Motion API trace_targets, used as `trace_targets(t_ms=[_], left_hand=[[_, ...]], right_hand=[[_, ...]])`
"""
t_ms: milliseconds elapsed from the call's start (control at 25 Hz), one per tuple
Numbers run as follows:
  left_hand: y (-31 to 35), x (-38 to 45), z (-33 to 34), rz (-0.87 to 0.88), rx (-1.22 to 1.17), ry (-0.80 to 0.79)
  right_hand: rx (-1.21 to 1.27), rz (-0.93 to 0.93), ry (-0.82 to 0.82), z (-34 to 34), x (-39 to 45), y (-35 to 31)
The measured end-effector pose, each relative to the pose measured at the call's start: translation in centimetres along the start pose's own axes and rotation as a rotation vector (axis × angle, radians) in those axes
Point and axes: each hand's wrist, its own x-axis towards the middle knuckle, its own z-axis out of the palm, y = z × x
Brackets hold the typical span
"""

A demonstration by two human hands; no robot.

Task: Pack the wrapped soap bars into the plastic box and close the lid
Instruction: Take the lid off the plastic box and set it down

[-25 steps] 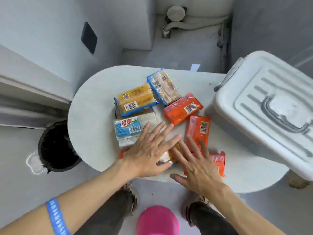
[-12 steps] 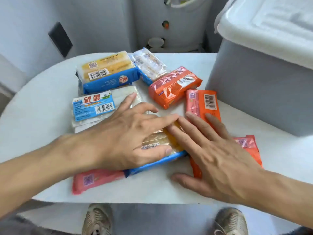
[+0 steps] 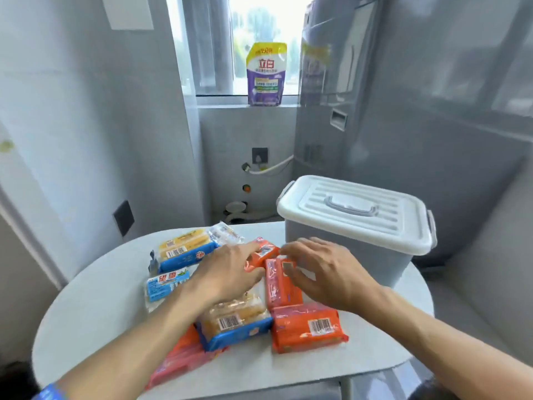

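Observation:
Several wrapped soap bars lie on the white table (image 3: 86, 313): a yellow-and-blue pack (image 3: 184, 249), a blue-labelled white pack (image 3: 165, 284), a clear pack at the back (image 3: 226, 233), a yellow pack in a blue wrapper (image 3: 233, 321), orange bars (image 3: 281, 284) (image 3: 308, 327) and a pink bar (image 3: 184, 359). My left hand (image 3: 227, 272) lies over a small orange bar (image 3: 264, 252), fingers spread. My right hand (image 3: 323, 272) hovers with loosely curled fingers beside the upright orange bar. The grey plastic box (image 3: 346, 255) stands at the right with its white lid (image 3: 354, 212) shut.
A purple detergent pouch (image 3: 266, 73) stands on the window sill behind the table. A tall grey appliance (image 3: 403, 111) rises behind the box. The wall at the left carries a dark socket plate (image 3: 123, 217). Pipes and fittings sit low on the back wall.
The view has tilted up from the table to the room. Both hands have moved away from the near soap packs toward the orange bars by the box.

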Motion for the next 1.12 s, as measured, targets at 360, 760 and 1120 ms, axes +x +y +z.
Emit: trace_targets(t_ms=[360, 760, 1120], left_hand=[[6.4, 14.5, -0.9, -0.324, -0.212, 0.260], [2.3, 20.3, 1.6, -0.560, -0.667, 0.080], [7.8, 14.0, 2.0, 0.458, -0.085, 0.322]], right_hand=[[-0.177, 0.595, -0.068, -3.6, 3.2, 9.8], [-0.156, 0.597, -0.136, -3.2, 3.3, 10.0], [-0.060, 0.611, -0.036, -3.1, 3.6, 10.1]])
